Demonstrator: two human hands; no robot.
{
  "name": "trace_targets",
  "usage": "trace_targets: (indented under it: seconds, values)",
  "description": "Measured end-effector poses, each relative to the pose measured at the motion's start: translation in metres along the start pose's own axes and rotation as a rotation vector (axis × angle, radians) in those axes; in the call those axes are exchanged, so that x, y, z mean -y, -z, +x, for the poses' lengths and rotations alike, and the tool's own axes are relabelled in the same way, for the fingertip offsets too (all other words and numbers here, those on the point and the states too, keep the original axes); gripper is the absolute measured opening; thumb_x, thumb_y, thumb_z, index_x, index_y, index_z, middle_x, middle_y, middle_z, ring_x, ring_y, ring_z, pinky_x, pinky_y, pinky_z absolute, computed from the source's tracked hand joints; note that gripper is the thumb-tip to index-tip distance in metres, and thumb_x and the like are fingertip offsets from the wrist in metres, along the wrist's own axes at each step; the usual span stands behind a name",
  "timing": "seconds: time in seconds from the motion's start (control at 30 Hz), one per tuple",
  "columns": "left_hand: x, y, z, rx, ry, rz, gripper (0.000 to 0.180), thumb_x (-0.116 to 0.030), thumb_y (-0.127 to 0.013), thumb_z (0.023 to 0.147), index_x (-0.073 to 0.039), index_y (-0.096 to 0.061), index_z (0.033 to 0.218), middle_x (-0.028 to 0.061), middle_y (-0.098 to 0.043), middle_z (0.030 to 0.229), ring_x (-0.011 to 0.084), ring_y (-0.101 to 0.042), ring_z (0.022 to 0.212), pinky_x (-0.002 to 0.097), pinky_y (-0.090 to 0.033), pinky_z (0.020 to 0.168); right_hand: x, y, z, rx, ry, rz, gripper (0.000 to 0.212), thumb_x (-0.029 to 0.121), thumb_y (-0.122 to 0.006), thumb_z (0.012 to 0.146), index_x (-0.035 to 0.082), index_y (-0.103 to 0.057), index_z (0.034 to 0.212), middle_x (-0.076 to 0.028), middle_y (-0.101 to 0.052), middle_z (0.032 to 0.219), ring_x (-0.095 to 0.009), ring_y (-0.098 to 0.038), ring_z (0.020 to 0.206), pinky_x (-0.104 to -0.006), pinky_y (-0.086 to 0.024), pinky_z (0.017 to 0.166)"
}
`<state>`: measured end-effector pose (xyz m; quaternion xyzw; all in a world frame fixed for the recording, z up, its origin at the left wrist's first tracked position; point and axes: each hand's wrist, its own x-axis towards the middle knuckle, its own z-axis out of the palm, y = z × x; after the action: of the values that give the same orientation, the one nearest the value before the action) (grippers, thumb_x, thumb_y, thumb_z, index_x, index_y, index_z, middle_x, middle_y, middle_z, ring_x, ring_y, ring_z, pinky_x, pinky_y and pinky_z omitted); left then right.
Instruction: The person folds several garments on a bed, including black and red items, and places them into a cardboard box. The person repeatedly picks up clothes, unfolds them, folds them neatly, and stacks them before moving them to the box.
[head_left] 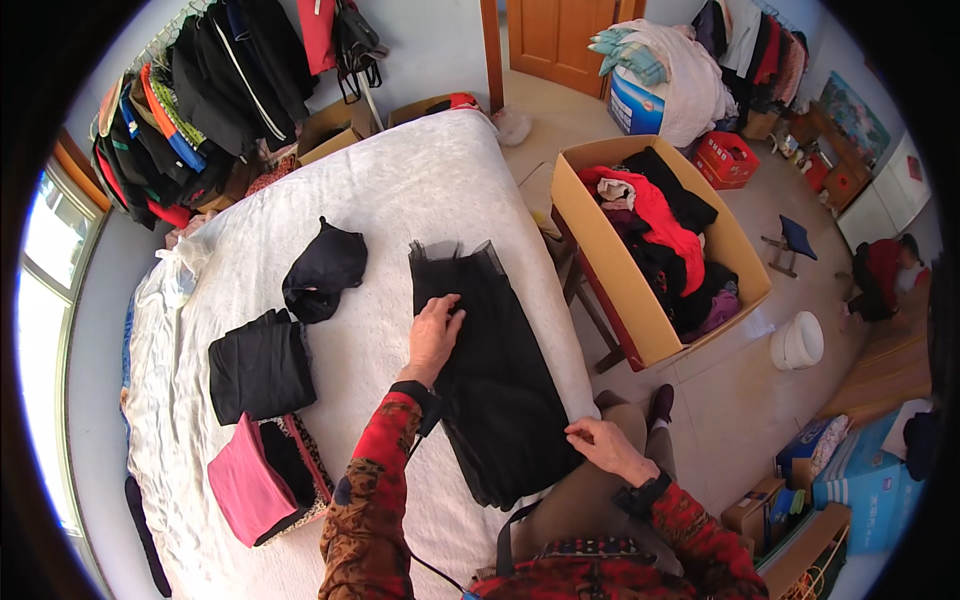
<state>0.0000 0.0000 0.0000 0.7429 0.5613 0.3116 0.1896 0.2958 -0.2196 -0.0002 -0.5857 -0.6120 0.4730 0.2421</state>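
Observation:
A long black mesh garment [500,380] lies on the bed, folded into a narrow strip. Its far end shows a sheer, see-through edge. My left hand [432,338] rests on the upper left part of the cloth, fingers stretched out. At the garment's near right side, my right hand [610,450] is closed, with thumb and fingertips pinched at the cloth's edge. Left of it on the bed are a dark bra [325,270], a folded black garment [261,367] and a folded pink garment [250,485] lying with black and leopard-print cloth.
The bed has a white cover [400,170]. To its right, a big cardboard box [610,280] full of clothes stands on a support. A white bucket [797,341], a small folding stool [790,243] and a red crate [725,160] are on the floor. Clothes hang on a rack [220,80] at the far left.

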Motion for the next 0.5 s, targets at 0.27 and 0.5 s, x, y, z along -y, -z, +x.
trace_targets:
  seconds: [0.27, 0.5]
  values:
    - [0.055, -0.005, 0.054, -0.308, 0.4, -0.011, 0.062, -0.032, -0.075, 0.078, 0.001, -0.051, 0.125, 0.0207, -0.062, 0.11, 0.0296, -0.063, 0.095, 0.0401, -0.051, 0.083, -0.03, 0.001, 0.004, -0.055, -0.082, 0.149, 0.018, 0.015, -0.061, 0.091, -0.001, -0.065, 0.1, -0.009, -0.067, 0.078, -0.016, -0.064, 0.07, -0.029, -0.05, 0.067]
    - [0.05, 0.005, 0.086, 0.182, 0.7, -0.624, 0.045, -0.015, -0.075, 0.077, 0.012, -0.06, 0.108, 0.0152, -0.069, 0.095, 0.0229, -0.068, 0.083, 0.0336, -0.054, 0.076, -0.045, -0.006, 0.009, -0.103, -0.098, 0.217, 0.017, 0.012, -0.058, 0.093, -0.003, -0.064, 0.1, -0.008, -0.067, 0.08, -0.013, -0.065, 0.073, -0.0271, -0.051, 0.069]
